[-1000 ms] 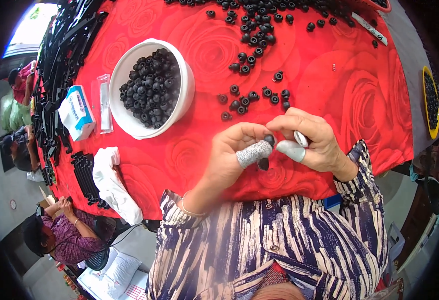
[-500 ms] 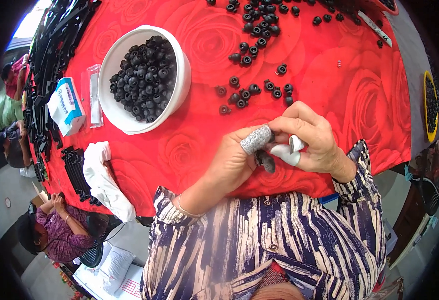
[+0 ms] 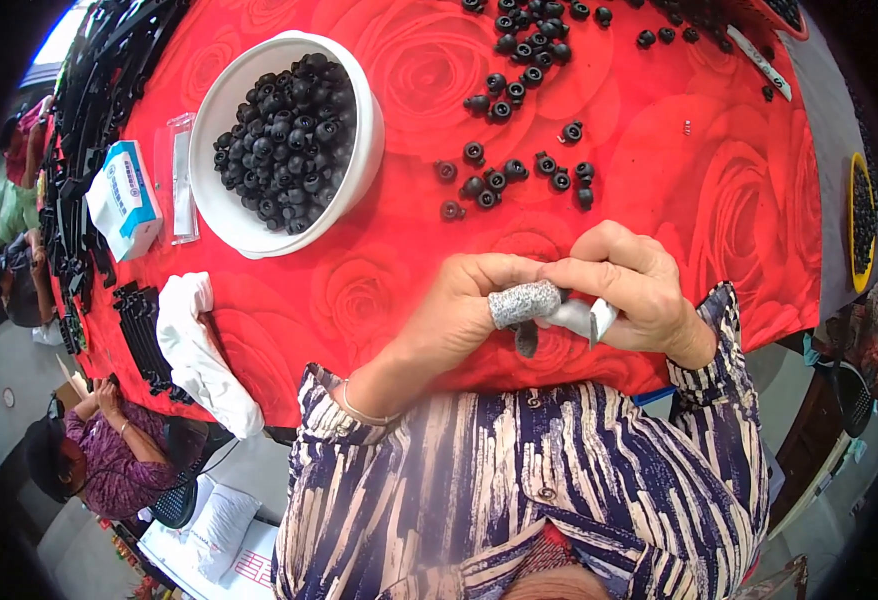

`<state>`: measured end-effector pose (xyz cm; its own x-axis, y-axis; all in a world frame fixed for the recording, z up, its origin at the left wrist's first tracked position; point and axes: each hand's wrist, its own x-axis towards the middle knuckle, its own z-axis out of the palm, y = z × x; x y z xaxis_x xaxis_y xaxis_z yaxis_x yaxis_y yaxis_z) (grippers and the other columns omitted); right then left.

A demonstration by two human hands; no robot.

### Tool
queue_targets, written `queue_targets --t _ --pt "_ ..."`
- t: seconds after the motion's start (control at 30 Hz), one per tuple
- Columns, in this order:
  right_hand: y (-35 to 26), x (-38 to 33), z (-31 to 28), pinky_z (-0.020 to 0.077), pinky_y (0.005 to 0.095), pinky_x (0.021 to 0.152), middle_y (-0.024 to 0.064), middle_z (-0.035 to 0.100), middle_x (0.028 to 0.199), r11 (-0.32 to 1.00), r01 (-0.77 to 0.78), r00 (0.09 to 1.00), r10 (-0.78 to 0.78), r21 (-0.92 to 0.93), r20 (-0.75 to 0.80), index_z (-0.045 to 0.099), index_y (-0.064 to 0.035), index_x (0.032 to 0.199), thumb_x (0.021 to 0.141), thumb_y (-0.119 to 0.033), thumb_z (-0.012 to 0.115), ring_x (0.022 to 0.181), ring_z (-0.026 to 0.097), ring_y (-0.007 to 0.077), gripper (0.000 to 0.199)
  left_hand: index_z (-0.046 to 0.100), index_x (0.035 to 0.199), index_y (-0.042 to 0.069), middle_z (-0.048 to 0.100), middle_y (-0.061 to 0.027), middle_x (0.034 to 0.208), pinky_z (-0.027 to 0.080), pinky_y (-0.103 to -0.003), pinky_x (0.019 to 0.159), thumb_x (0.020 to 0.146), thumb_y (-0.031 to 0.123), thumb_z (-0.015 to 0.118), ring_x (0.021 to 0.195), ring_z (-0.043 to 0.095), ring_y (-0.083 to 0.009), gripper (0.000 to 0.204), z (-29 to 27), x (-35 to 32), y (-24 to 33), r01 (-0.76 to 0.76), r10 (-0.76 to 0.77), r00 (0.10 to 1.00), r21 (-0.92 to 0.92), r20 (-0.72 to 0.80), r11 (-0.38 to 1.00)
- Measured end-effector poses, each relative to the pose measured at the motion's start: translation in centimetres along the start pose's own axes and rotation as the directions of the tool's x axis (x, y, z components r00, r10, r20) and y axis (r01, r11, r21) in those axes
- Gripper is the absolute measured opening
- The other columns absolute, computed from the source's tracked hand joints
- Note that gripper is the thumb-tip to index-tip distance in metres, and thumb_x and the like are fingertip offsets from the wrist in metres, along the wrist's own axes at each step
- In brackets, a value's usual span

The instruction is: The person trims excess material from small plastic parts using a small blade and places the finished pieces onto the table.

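A red, rose-printed tabletop point(image 3: 289, 320) spreads before us, with a worker in a striped shirt point(image 3: 529, 490) seated at its near edge. Along the left side we see a heap of long black strips point(image 3: 84, 120), and beside the tabletop a co-worker in a purple patterned top point(image 3: 119, 460). A white bowl point(image 3: 367, 155) stands left of centre, filled with round black parts point(image 3: 284, 150).

Below it lies a crumpled white cloth point(image 3: 204, 355). The left hand point(image 3: 459, 310) and right hand point(image 3: 639, 285) meet to the bowl's lower right, their fingertips pinching a dark piece point(image 3: 564, 295) so nearly hidden that we cannot make out its shape. Farther left we find a blue-and-white carton point(image 3: 129, 205), and between it and the bowl a clear sleeve point(image 3: 183, 185).

Smaller still, a grey knitted cover point(image 3: 522, 303) wraps the left thumb and a pale cover point(image 3: 571, 318) the right. Just beyond the hands, we see loose black parts point(image 3: 487, 185) scattered on the cloth print.
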<state>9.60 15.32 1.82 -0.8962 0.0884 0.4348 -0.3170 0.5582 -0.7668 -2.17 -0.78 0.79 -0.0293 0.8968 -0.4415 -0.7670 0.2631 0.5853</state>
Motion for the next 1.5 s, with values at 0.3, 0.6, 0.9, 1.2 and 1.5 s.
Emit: queue_targets --t 0.3,0.6,0.9,1.2,1.5 --pt "-0.3 -0.1 -0.1 0.0383 0.0280 0.043 0.0053 0.051 0.069 0.966 0.194 0.974 -0.210 -0.169 -0.081 0.066 0.0040 0.093 0.052 -0.009 0.069 0.052 0.051 0.0154 0.043 0.063 0.102 -0.002 0.063 -0.0059 0.084 0.049 -0.022 0.054 0.086 0.010 0.061 0.067 0.059 -0.0102 0.020 0.5 -0.4 -0.4 -0.081 0.075 0.995 -0.093 -0.071 0.992" --pt "0.0 -0.6 -0.8 0.0350 0.0284 0.042 0.0048 0.050 0.067 0.961 0.176 0.984 -0.177 -0.211 0.018 0.061 0.0017 0.085 0.058 -0.012 0.072 0.049 0.048 0.0146 0.032 0.062 0.105 -0.002 0.062 -0.0052 0.086 0.049 -0.022 0.055 0.088 0.009 0.059 0.066 0.059 -0.0094 0.020 1.4 -0.5 -0.2 -0.116 0.107 0.985 -0.060 -0.136 0.991" --pt "-0.7 0.1 -1.3 0.0413 0.0286 0.066 0.0135 0.052 0.089 0.889 -0.417 0.904 0.383 0.191 0.192 0.051 0.0036 0.112 0.082 -0.019 0.051 0.076 0.053 0.0201 0.037 0.060 0.108 -0.001 0.057 -0.0003 0.090 0.047 -0.020 0.061 0.088 0.007 0.058 0.077 0.055 -0.0063 0.022 1.3 -0.9 0.1 -0.193 0.188 0.970 -0.020 -0.153 0.981" --pt "-0.5 -0.1 -0.8 0.0446 0.0299 0.065 0.0139 0.057 0.085 0.920 -0.378 0.920 0.361 0.100 0.155 0.053 0.0056 0.104 0.084 -0.004 0.053 0.074 0.058 0.0243 0.022 0.057 0.112 -0.002 0.055 -0.0024 0.094 0.046 -0.020 0.062 0.087 0.003 0.058 0.078 0.055 -0.0069 0.025 1.3 -0.8 -0.1 -0.218 0.226 0.959 0.063 -0.169 0.974" --pt "-0.3 0.0 -0.7 0.0432 0.0312 0.060 0.0130 0.055 0.078 0.936 -0.337 0.936 0.322 0.099 0.139 0.053 0.0047 0.101 0.084 -0.005 0.055 0.068 0.056 0.0240 0.019 0.057 0.112 -0.002 0.055 -0.0026 0.093 0.047 -0.020 0.059 0.088 0.004 0.057 0.076 0.055 -0.0073 0.025 1.4 -0.7 0.0 -0.226 0.243 0.955 0.116 -0.171 0.967"
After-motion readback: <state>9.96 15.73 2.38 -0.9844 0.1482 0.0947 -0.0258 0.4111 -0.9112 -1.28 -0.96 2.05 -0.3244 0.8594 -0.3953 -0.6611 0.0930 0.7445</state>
